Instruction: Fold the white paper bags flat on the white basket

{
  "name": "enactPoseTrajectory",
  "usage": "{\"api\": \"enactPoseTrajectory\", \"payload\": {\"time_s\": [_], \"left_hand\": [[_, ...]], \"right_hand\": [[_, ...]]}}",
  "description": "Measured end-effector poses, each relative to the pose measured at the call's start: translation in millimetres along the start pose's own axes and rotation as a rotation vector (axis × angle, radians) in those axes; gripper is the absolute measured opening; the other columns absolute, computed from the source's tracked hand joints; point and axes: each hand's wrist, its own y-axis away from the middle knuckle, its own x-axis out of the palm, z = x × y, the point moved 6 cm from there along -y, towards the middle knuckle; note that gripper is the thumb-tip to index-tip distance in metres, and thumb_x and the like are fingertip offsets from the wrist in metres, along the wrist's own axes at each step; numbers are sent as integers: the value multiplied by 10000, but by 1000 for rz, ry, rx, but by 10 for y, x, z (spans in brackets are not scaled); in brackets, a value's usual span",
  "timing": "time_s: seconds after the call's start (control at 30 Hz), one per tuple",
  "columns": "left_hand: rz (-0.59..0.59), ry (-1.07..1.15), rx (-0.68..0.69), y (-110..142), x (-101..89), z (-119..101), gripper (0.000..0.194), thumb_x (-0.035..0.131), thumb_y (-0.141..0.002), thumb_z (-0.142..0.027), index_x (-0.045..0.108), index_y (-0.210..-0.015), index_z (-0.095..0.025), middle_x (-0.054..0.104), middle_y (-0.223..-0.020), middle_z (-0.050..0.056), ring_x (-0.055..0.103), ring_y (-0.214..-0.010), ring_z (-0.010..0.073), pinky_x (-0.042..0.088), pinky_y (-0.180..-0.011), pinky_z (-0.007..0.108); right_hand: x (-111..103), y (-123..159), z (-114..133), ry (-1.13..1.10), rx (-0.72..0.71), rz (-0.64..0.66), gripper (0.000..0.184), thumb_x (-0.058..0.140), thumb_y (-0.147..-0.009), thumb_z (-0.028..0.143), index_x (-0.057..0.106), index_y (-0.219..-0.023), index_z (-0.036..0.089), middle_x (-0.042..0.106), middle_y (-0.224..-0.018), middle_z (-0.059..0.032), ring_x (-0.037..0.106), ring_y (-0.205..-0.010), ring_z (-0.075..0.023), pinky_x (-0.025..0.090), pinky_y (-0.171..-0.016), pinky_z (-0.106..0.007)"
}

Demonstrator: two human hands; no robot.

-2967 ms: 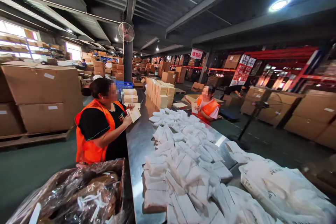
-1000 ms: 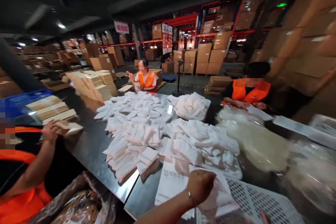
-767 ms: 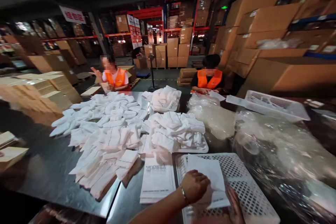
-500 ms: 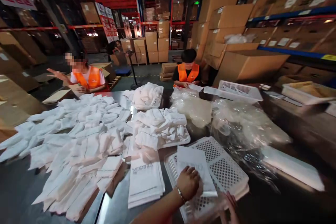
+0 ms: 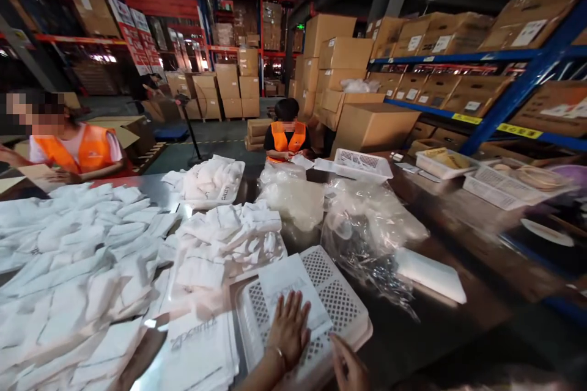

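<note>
Presently, the left hand [image 5: 288,330] is pressed flat, fingers spread, on a white bag [image 5: 291,290] laid over an upturned white basket [image 5: 339,308] at the near desk [image 5: 403,330] edge. The right hand [image 5: 348,369] is seen at the basket's near rim, its grip not discernible. Bare desk is left open to the right; bag stacks [image 5: 197,348] crowd the left.

The stack of white bags [image 5: 197,348] beside the white basket bears a printed word seen upside down, too blurred to read. Red hanging banners [image 5: 137,33] carry illegible characters.
</note>
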Motion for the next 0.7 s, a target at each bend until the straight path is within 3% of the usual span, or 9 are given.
{"api": "enactPoseTrajectory", "payload": {"time_s": [0.1, 0.2, 0.27, 0.33, 0.43, 0.5, 0.6, 0.7], "left_hand": [[-13, -71, 2, 29, 92, 22, 589, 434, -938, -429, 244, -1489, -344, 242, -1556, 29, 288, -1419, 304, 283, -1135, 550], [-69, -166, 34, 59, 158, 25, 642, 489, -909, -333, 231, -1496, -339, 282, -1546, 37, 327, -1400, 299, 273, -1131, 523], [-130, -239, 80, 86, 149, 13, 680, 517, -889, -304, 226, -1503, -320, 308, -1541, 48, 342, -1390, 291, 232, -1147, 503], [-182, -296, 116, 113, 109, 2, 698, 531, -878, -308, 228, -1507, -306, 328, -1537, 52, 344, -1386, 280, 185, -1166, 487], [-173, -321, 128, 134, 68, 10, 717, 540, -856, -324, 237, -1505, -303, 328, -1539, 43, 339, -1387, 281, 196, -1164, 477], [-118, -319, 131, 137, 88, 22, 748, 548, -827, -310, 234, -1506, -299, 298, -1551, 41, 325, -1396, 291, 237, -1149, 478], [-69, -308, 146, 142, 161, 23, 796, 559, -777, -287, 236, -1505, -280, 292, -1550, 56, 326, -1396, 310, 282, -1127, 497], [-55, -301, 98, 145, 236, 42, 813, 567, -751, -282, 248, -1498, -284, 306, -1542, 63, 329, -1395, 319, 284, -1122, 539]], "right_hand": [[-385, -465, -368, 7, 30, -111, 400, 419, -898, 411, 718, -1063, 203, 708, -1095, -100, 663, -1029, -281, 570, -889, -440], [-484, -1009, -798, -1, 33, -77, 494, 380, -894, 490, 701, -1086, 166, 680, -1155, -132, 623, -1112, -283, 514, -976, -470], [-375, -1339, -1092, 1, 79, -21, 593, 310, -891, 541, 684, -1109, 136, 659, -1188, -163, 607, -1138, -282, 493, -997, -471], [-173, -1594, -1327, 7, 111, 50, 648, 267, -871, 580, 703, -1041, 130, 691, -1098, -180, 647, -1056, -292, 518, -948, -475], [153, -1840, -1537, 16, 90, 145, 596, 354, -792, 604, 724, -902, 149, 713, -984, -190, 658, -1005, -348, 526, -904, -506], [301, -1994, -1632, 31, 71, 163, 541, 419, -756, 539, 713, -942, 125, 681, -1080, -224, 585, -1134, -398, 468, -970, -536], [444, -2362, -1747, 51, 56, 147, 550, 428, -764, 417, 643, -1122, 58, 558, -1291, -258, 363, -1347, -410, 322, -1088, -541], [598, -2889, -1805, 45, 50, 160, 534, 422, -775, 361, 609, -1176, 62, 506, -1347, -245, 288, -1388, -400, 259, -1114, -534]]}}
